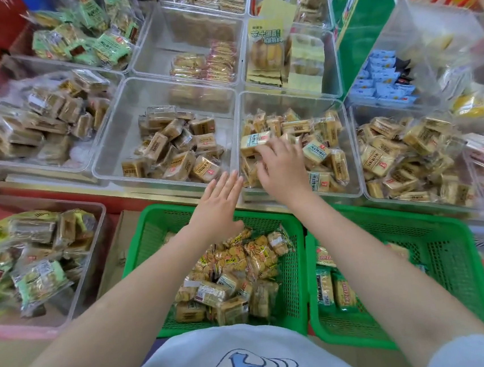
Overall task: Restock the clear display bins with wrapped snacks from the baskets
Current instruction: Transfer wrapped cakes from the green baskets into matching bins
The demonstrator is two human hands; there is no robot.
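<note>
My right hand [282,169] reaches into a clear display bin [350,155] of wrapped snacks, its fingers around a pale wrapped snack [253,143] at the bin's left side. My left hand [220,201] hovers flat with straight fingers over the bin's front left corner and holds nothing. Below my arms stand two green baskets: the left basket [151,239] holds a heap of yellow and tan wrapped snacks [237,269], the right basket [435,241] holds a few packets [333,287].
More clear bins surround the one I reach into: tan snacks in the bin to its left [108,154] and its right [364,177], green packets [85,41] at the back left. A clear bin [99,215] of mixed packets stands low on the left.
</note>
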